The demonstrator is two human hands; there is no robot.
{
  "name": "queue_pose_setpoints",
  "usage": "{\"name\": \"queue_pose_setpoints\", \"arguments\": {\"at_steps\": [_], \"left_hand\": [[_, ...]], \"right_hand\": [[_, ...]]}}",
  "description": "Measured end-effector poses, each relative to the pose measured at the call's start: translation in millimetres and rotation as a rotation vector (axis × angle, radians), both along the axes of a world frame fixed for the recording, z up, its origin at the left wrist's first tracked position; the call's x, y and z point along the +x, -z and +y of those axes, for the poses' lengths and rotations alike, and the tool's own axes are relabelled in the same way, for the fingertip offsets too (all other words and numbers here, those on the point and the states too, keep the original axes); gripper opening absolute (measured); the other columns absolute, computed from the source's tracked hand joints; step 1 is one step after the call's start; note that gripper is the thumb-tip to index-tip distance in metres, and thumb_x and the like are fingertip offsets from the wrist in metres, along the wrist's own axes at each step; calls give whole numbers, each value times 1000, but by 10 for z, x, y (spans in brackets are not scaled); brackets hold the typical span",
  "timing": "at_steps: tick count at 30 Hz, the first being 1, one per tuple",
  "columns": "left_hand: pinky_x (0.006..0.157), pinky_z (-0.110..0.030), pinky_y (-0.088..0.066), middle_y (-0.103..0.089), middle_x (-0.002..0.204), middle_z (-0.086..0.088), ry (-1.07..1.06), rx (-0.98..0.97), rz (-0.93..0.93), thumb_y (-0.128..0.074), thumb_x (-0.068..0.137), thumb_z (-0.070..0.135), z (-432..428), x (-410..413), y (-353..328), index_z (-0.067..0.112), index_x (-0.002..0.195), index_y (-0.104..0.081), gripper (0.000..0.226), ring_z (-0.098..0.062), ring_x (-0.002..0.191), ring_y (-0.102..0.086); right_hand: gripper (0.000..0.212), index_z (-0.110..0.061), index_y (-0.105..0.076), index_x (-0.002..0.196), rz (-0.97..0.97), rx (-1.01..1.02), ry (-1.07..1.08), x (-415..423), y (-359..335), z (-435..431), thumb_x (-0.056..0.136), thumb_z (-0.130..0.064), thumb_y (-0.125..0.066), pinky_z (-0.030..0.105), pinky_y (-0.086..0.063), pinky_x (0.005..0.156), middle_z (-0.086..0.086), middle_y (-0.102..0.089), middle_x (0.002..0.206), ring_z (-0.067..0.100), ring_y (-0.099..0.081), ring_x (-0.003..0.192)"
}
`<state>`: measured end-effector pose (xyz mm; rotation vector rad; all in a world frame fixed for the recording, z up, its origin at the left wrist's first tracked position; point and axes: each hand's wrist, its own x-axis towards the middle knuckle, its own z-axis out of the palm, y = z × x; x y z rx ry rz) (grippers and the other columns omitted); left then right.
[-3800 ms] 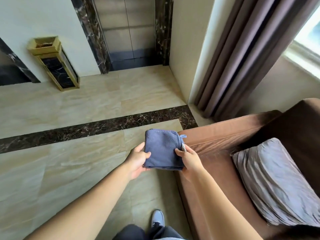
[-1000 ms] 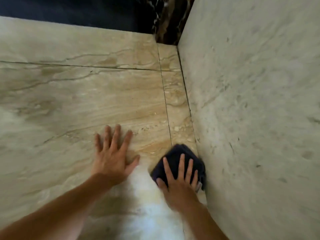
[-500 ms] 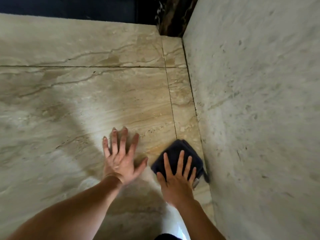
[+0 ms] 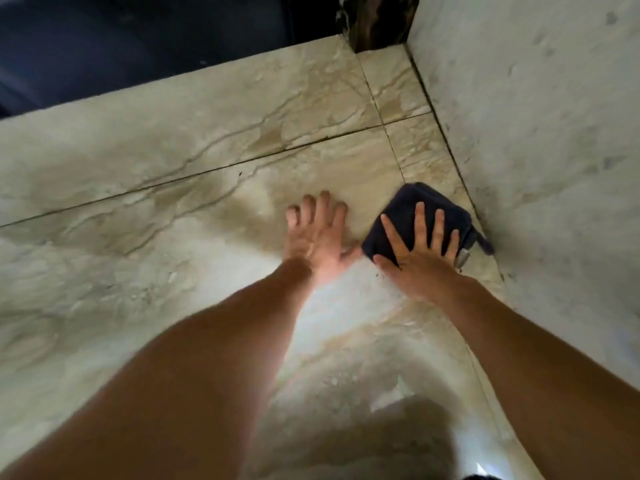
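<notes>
A folded dark blue cloth (image 4: 412, 199) lies on the beige marble floor (image 4: 173, 161), close to the foot of the wall on the right. My right hand (image 4: 419, 251) presses flat on it with fingers straight and spread. My left hand (image 4: 317, 233) rests flat on the bare floor just left of the cloth, its thumb near the cloth's edge. A small tag of the cloth sticks out at its right corner by the wall.
A pale stone wall (image 4: 540, 150) rises along the right. A dark marble strip (image 4: 377, 19) stands in the far corner, and a dark area (image 4: 121, 39) borders the floor at the back. Grout lines cross the tiles.
Earlier I held the cloth in both hands while standing by a sofa. Over the last second both hands stay flat, the cloth stays by the wall, and the view has tilted.
</notes>
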<state>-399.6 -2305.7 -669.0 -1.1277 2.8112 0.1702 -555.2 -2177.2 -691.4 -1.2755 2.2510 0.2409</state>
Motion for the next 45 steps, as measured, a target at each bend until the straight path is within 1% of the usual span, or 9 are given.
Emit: {"name": "queue_pose_setpoints", "arguments": {"at_steps": [5,13,18,22,28,33,37,40,45], "left_hand": [[115,-69,0,8,166,-11,308,17,-149,-17,77,84,-678,-284,200,17,156,2,105,-46,148,13],[118,-65,-2,-8,167,-3,263,27,17,-29,76,81,-707,-237,286,23,155,-13,100,-39,151,5],[119,-64,-3,-8,167,-4,263,30,-46,-25,78,83,-675,-263,232,25,156,-8,99,-37,152,5],[119,-63,0,-3,167,-6,271,34,-49,-18,80,83,-674,-257,196,24,157,-3,98,-37,151,11],[118,-64,0,-2,166,-9,281,52,-18,-21,82,81,-666,-232,242,22,157,-6,97,-40,151,11],[117,-64,7,10,164,-9,261,90,-19,-18,82,82,-709,-254,193,23,156,3,98,-40,148,22],[115,-64,14,5,165,-11,278,144,-30,-24,84,80,-758,-283,184,22,156,-2,94,-43,148,17],[116,-64,-8,-22,161,-18,202,55,28,-33,86,76,-1076,-368,219,25,152,-25,84,-46,147,-18],[120,-60,-6,-3,164,-21,-156,145,-12,-25,86,77,-1353,-481,162,23,156,-12,89,-43,151,3]], "right_hand": [[67,-64,38,128,-7,-1,-15,-36,-26,-83,80,-77,-7,61,22,111,1,50,152,36,40,142],[77,-58,31,138,-105,196,-53,-269,-265,-472,86,-76,-24,63,20,113,5,52,150,38,47,137],[87,-59,17,145,-235,393,-107,-503,-633,-542,89,-60,-50,65,0,119,-3,45,155,33,34,146],[87,-51,22,146,-329,365,-30,-470,-703,-386,88,-68,-41,67,-5,118,-4,37,160,32,27,149],[72,-58,44,128,-196,128,-30,-558,-244,-549,76,-82,-1,64,23,109,-17,64,132,21,50,132],[70,-61,56,104,-74,212,-199,-921,-197,-1123,84,-76,-9,62,21,112,-17,73,116,24,54,124],[76,-54,44,132,-97,236,-324,-1172,-238,-1651,89,-73,-16,62,19,114,-14,70,120,27,48,136],[76,-52,28,143,-59,175,-328,-1321,-168,-2197,87,-75,-17,61,20,113,-11,60,139,28,42,142],[75,-48,19,149,-6,35,-243,-1299,-136,-2603,87,-72,-16,63,17,114,-4,35,161,31,30,149]]}}
